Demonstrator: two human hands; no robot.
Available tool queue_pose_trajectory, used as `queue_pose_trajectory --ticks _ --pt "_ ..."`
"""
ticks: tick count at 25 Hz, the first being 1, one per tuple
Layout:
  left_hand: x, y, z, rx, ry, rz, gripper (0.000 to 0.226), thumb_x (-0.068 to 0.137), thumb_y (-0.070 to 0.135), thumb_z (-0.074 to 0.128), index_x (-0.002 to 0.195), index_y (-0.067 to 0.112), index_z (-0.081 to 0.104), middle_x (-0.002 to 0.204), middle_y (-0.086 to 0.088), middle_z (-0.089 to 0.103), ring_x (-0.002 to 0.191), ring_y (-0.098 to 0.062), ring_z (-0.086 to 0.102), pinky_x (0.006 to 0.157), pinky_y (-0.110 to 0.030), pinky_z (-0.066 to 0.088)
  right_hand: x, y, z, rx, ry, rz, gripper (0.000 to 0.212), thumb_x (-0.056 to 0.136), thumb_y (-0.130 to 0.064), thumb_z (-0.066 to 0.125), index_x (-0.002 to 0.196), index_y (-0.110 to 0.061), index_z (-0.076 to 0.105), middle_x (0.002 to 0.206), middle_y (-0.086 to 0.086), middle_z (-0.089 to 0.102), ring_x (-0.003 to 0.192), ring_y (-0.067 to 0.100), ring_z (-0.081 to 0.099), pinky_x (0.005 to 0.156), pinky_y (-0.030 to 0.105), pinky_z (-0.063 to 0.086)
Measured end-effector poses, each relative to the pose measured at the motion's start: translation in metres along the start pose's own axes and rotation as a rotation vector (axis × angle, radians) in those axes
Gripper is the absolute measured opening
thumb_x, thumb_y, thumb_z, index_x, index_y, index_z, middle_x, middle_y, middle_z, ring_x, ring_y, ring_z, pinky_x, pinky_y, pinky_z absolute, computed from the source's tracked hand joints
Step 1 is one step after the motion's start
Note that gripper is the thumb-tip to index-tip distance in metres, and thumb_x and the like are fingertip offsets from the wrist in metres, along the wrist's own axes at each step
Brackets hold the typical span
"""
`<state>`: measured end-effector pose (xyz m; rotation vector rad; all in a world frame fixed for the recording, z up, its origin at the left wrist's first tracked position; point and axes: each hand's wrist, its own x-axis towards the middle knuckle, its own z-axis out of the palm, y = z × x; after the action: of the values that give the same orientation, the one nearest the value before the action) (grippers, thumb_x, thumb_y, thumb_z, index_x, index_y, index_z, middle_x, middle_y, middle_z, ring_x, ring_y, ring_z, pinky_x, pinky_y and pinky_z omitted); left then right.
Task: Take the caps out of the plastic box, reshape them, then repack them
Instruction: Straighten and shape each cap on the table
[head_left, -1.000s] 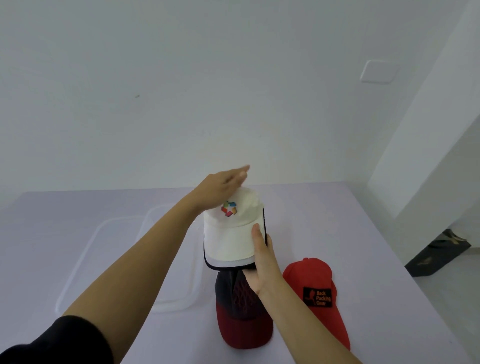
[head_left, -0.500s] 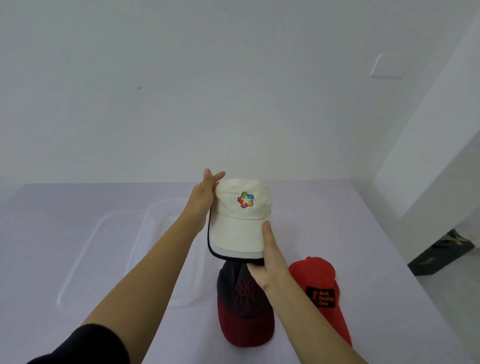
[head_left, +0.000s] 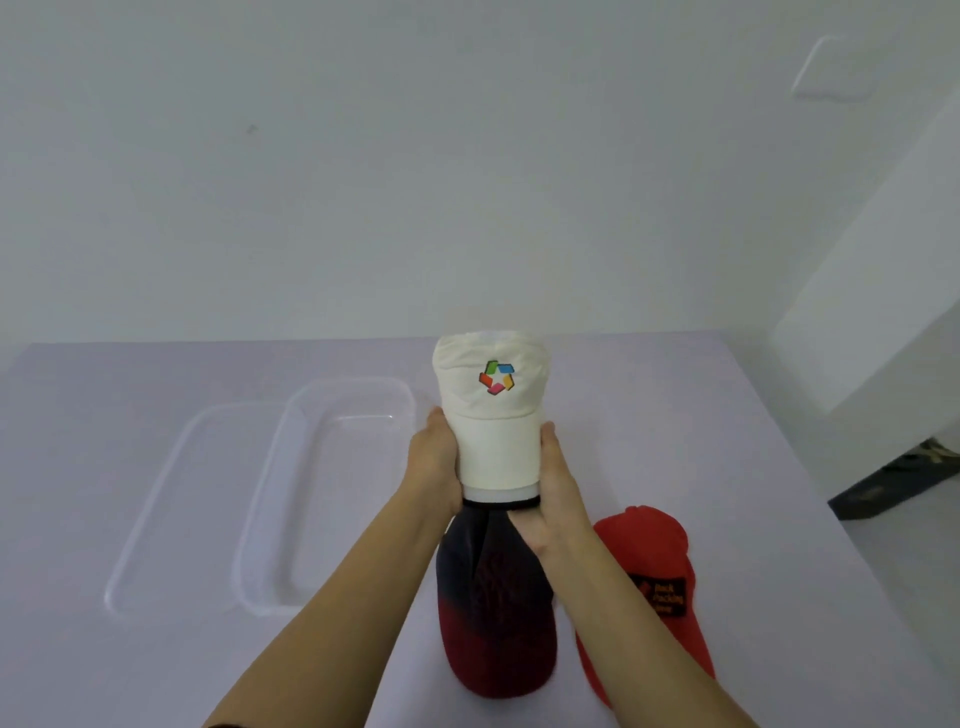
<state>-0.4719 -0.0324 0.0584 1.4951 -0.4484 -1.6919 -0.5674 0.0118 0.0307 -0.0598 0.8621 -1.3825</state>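
A cream cap (head_left: 493, 415) with a multicoloured logo is held up above the table, its brim curled between both hands. My left hand (head_left: 434, 457) presses the brim's left side and my right hand (head_left: 553, 483) presses its right side. Below it a dark navy and maroon cap (head_left: 493, 613) lies on the table. A red cap (head_left: 649, 587) with a black patch lies to its right. The clear plastic box (head_left: 311, 493) stands to the left with nothing in it.
The box's clear lid (head_left: 156, 509) lies flat to the left of the box. The lilac table (head_left: 753, 467) meets a white wall at the back. Its right edge drops off toward the floor and a dark object (head_left: 909, 478).
My left hand came off the cap's crown and down to the brim's left side. Both hands now squeeze the brim into a curve. The cap faces me more squarely.
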Motion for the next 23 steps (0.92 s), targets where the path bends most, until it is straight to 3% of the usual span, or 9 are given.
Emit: queue_pose_trajectory --ticks 3,6,9,11,13,17,19,21,23 --pt "0.015 0.002 0.006 -0.073 -0.104 -0.118 0.018 0.091 0.024 0.056 0.094 0.009 0.066 0.087 -0.013 0.071 0.076 -0.031 0.068 0.073 -0.044 0.059 0.017 0.005 -0.004 0.102 0.002 0.09 0.046 0.092 -0.041 0.051 0.125 -0.01 0.058 0.113 0.016 0.066 0.096 0.03 0.066 0.074 0.042 0.058" --pt "0.053 0.0 0.005 0.04 0.042 -0.104 0.026 0.094 0.03 0.046 0.095 0.012 0.064 0.103 -0.012 0.071 0.093 -0.032 0.067 0.085 -0.047 0.056 0.049 -0.007 -0.012 -0.047 0.05 0.094 0.048 0.093 -0.048 0.045 0.127 -0.015 0.055 0.118 0.017 0.065 0.106 0.034 0.064 0.085 0.049 0.054" --pt "0.083 0.002 0.008 0.11 0.076 -0.073 0.044 0.093 0.049 0.034 0.113 0.015 0.055 0.117 -0.011 0.064 0.104 -0.03 0.062 0.092 -0.049 0.052 0.08 -0.023 -0.016 -0.169 0.079 0.063 0.047 0.096 -0.05 0.034 0.127 -0.019 0.053 0.115 0.014 0.066 0.102 0.031 0.065 0.072 0.043 0.057" --pt "0.094 -0.001 0.014 0.184 0.011 -0.044 0.055 0.086 0.058 0.045 0.121 0.015 0.04 0.117 -0.008 0.059 0.105 -0.028 0.06 0.088 -0.05 0.054 0.097 -0.026 -0.019 -0.209 0.148 0.074 0.045 0.097 -0.048 0.032 0.124 -0.018 0.052 0.108 0.013 0.067 0.095 0.029 0.066 0.064 0.037 0.056" --pt "0.106 -0.01 0.016 0.319 -0.038 -0.005 0.059 0.082 0.05 0.063 0.121 0.019 0.031 0.117 -0.007 0.055 0.104 -0.026 0.06 0.086 -0.046 0.056 0.118 -0.018 -0.028 -0.208 0.227 0.125 0.043 0.097 -0.047 0.034 0.123 -0.018 0.052 0.106 0.014 0.066 0.093 0.03 0.065 0.062 0.037 0.055" --pt "0.13 -0.036 0.005 0.47 -0.064 -0.012 0.077 0.076 0.05 0.069 0.133 0.016 0.029 0.13 -0.008 0.051 0.111 -0.025 0.057 0.093 -0.044 0.053 0.148 0.002 -0.056 -0.266 0.351 0.154 0.047 0.094 -0.045 0.047 0.131 -0.017 0.042 0.121 0.017 0.059 0.104 0.036 0.062 0.058 0.04 0.057" --pt "0.138 -0.046 -0.001 0.665 0.007 -0.021 0.08 0.077 0.058 0.062 0.136 0.014 0.03 0.133 -0.008 0.045 0.113 -0.024 0.052 0.095 -0.04 0.049 0.151 0.006 -0.069 -0.462 0.4 0.143 0.043 0.094 -0.038 0.05 0.128 -0.011 0.043 0.122 0.015 0.057 0.104 0.032 0.06 0.071 0.043 0.057" --pt "0.142 -0.052 -0.005 0.822 0.067 0.012 0.08 0.08 0.059 0.057 0.138 0.012 0.03 0.133 -0.009 0.038 0.109 -0.022 0.045 0.093 -0.035 0.044 0.153 0.008 -0.084 -0.825 0.429 0.07 0.041 0.095 -0.032 0.049 0.127 -0.007 0.049 0.125 0.011 0.057 0.108 0.027 0.057 0.09 0.039 0.051" --pt "0.144 -0.055 -0.006 0.931 0.106 0.069 0.077 0.082 0.057 0.055 0.137 0.009 0.032 0.132 -0.011 0.037 0.11 -0.025 0.043 0.096 -0.037 0.041 0.153 0.009 -0.091 -1.117 0.427 -0.055 0.037 0.095 -0.028 0.049 0.124 -0.006 0.056 0.124 0.01 0.059 0.109 0.026 0.057 0.093 0.035 0.048"
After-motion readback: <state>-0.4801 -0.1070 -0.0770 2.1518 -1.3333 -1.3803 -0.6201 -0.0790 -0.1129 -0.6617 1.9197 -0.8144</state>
